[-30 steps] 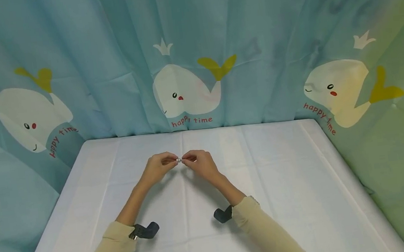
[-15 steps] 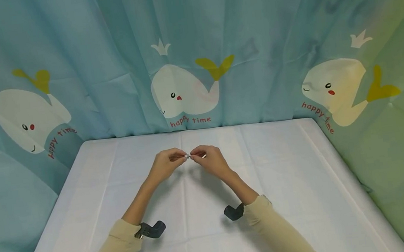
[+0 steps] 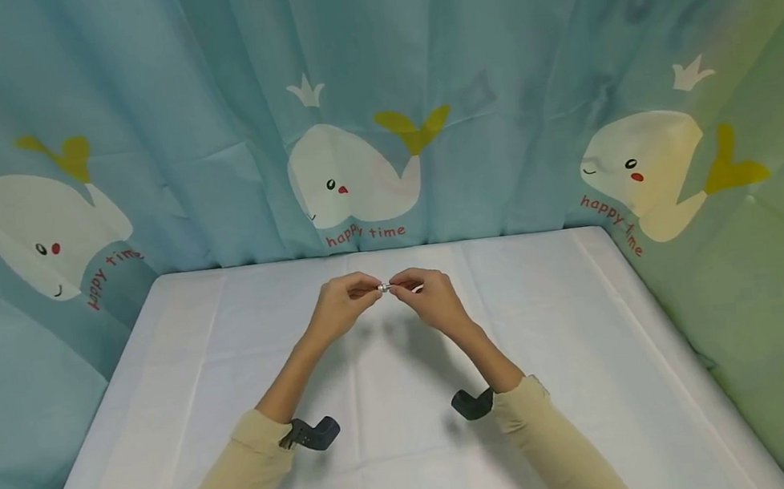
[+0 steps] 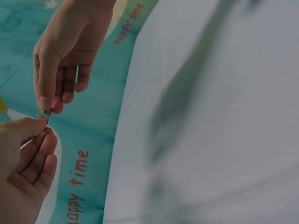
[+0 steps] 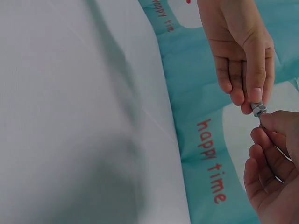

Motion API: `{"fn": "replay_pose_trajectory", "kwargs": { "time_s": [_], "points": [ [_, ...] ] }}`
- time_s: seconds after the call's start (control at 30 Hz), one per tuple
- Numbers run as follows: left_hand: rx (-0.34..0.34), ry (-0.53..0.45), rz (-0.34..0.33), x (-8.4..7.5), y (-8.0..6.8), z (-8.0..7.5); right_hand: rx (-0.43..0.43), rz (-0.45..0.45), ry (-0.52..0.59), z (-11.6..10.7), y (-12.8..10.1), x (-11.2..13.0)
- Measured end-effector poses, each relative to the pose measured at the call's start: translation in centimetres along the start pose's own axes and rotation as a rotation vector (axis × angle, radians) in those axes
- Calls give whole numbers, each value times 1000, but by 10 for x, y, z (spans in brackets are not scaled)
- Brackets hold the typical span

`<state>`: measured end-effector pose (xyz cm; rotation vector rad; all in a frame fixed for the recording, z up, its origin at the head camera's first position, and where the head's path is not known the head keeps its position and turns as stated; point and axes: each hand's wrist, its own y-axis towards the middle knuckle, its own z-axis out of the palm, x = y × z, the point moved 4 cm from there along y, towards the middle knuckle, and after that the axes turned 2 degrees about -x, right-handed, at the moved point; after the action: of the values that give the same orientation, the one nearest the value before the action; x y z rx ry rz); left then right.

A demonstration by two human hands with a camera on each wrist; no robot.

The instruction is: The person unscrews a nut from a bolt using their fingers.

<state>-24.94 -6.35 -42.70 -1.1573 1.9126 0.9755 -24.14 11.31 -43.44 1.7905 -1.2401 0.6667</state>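
Between both hands, above the white table, is a small silver hex bolt [image 3: 384, 287] with what looks like a nut on it. In the right wrist view its faceted metal part [image 5: 259, 110] shows between the fingertips, and a thin shank runs toward the right hand. My left hand [image 3: 338, 307] pinches one end with thumb and forefinger. Thumb and forefinger of my right hand [image 3: 435, 300] pinch the opposite end. In the left wrist view the fingertips hide most of the bolt [image 4: 44, 115]. The other fingers of both hands are loosely bent.
A white cloth covers the table [image 3: 403, 469]. Behind it and along both sides hangs a blue-green curtain [image 3: 499, 168] printed with whales. A black wrist mount [image 3: 315, 433] sticks inward from the left sleeve, and another mount [image 3: 473, 404] from the right.
Both hands have moved together to the right and farther toward the back of the table, carrying the bolt. Their pinch looks the same, and the head view has shifted slightly.
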Motion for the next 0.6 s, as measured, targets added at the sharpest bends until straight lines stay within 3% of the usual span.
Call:
{"fn": "replay_pose_trajectory", "kwargs": {
  "time_s": [0.6],
  "points": [
    [-6, -36, 67, -22, 18, 25, -48, 44, -19, -38, -6, -6]
  ]
}}
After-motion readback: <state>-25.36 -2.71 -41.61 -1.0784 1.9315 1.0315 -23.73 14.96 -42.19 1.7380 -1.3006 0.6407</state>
